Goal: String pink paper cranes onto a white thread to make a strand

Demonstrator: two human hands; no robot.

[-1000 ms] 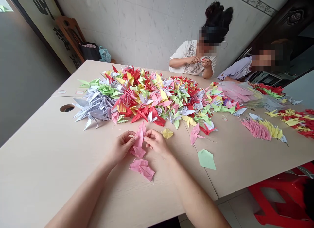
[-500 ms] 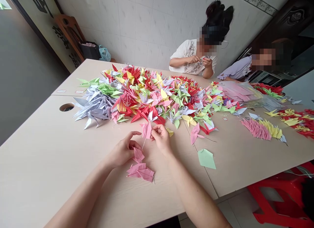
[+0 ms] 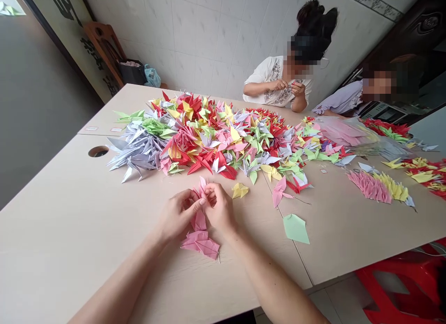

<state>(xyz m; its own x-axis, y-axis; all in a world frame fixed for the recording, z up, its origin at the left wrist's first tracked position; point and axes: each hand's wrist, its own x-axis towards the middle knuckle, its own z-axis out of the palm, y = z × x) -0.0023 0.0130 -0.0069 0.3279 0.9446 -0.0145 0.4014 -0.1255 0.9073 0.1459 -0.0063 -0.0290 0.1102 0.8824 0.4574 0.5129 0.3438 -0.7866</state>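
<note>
Both my hands meet over the table, just in front of the big heap of folded paper. My left hand pinches a pink paper crane from the left. On its other side, the fingers of my right hand close on the same crane and partly cover it. Under my fingers hangs a pink folded piece, and below it more pink folded paper rests on the table with a thread end sticking out. To the right lie a small yellow piece and a pink crane with a thread.
A colourful heap of paper cranes spans the table's far side. A flat green sheet lies at right, beyond it pink and yellow strung rows. Two people sit opposite. A red stool stands at the lower right.
My right hand has moved left and down, bringing the pink crane to my left hand. My left fingers have closed on it. The view has shifted slightly.
</note>
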